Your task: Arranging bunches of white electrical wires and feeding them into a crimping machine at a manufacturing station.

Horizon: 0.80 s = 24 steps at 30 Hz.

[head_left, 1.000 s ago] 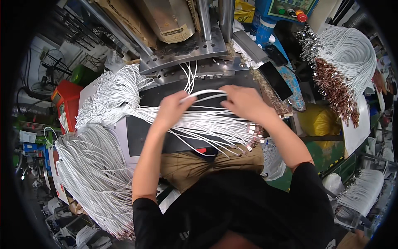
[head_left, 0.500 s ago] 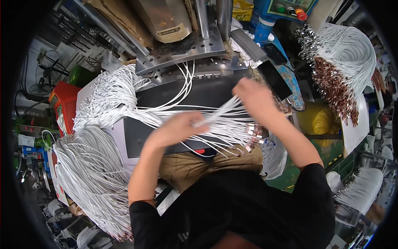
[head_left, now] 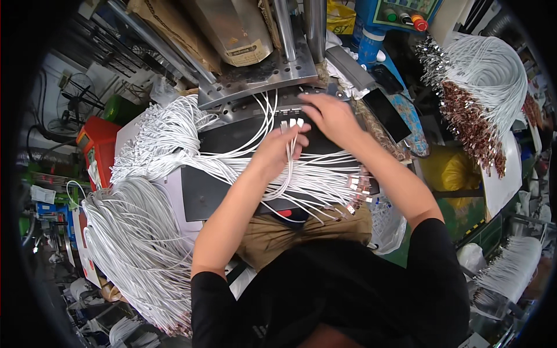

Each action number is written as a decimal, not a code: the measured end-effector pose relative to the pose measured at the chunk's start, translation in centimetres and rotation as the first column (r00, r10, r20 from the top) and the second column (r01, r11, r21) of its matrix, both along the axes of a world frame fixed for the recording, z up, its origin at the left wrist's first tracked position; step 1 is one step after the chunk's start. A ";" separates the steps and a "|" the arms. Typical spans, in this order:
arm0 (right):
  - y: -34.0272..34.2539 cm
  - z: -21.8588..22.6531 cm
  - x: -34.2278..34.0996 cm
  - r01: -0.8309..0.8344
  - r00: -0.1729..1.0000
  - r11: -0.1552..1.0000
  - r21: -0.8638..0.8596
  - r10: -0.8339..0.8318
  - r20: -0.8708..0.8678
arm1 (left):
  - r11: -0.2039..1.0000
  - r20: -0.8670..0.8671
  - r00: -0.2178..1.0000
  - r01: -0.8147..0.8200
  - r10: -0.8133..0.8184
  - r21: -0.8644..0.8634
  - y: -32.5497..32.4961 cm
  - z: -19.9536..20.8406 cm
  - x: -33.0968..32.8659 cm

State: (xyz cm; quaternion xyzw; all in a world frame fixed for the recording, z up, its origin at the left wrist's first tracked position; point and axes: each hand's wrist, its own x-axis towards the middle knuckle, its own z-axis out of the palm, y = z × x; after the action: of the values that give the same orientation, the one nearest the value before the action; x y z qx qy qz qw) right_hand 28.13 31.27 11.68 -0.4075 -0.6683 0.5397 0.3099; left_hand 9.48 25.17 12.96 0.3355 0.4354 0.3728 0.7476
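Note:
My left hand (head_left: 272, 152) is closed around a few white cables (head_left: 290, 174), whose white plug ends (head_left: 294, 123) stick up past the fingers. Close by, my right hand (head_left: 331, 119) is at the front of the press's metal mould plate (head_left: 243, 113), fingertips drawn together; what is between them, if anything, I cannot make out. Several other white cables (head_left: 268, 110) run from the mould down to the left. Beneath my hands, a spread of white cables (head_left: 325, 180) with metal connector ends (head_left: 360, 188) lies across a black board (head_left: 197, 200).
Tangled white cables (head_left: 156, 130) and a long cable bundle (head_left: 130, 243) lie at the left. A red box (head_left: 96, 148) stands behind them. Steel press columns (head_left: 316, 35) rise ahead. A dark phone (head_left: 386, 115) and a control box with buttons (head_left: 406, 17) are at right.
My left hand has moved up and right, and plug ends now show above its fingers. My right hand has gone left and forward from the stretched cables to the mould plate.

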 end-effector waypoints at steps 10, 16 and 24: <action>0.7 -2.6 1.1 -0.196 0.885 0.602 0.774 -0.231 0.404 | 0.994 -0.162 0.981 -0.111 0.110 -0.001 1.8 -2.5 -0.1; 2.3 -1.9 2.3 0.097 0.994 0.891 -0.444 -0.110 -0.004 | 0.998 -0.290 0.955 0.055 -0.052 0.003 1.7 -2.7 -0.1; 0.9 -4.7 1.1 0.184 0.976 0.970 0.158 -0.199 0.085 | 0.997 -0.303 0.950 0.079 -0.079 -0.012 2.0 -2.0 1.0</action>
State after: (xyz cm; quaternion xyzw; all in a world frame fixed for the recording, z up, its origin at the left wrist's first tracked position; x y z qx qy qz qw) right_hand 29.28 32.16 7.00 -0.4724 -0.6790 0.4344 0.3565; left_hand 10.53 27.16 10.91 0.4058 0.5311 0.2870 0.6862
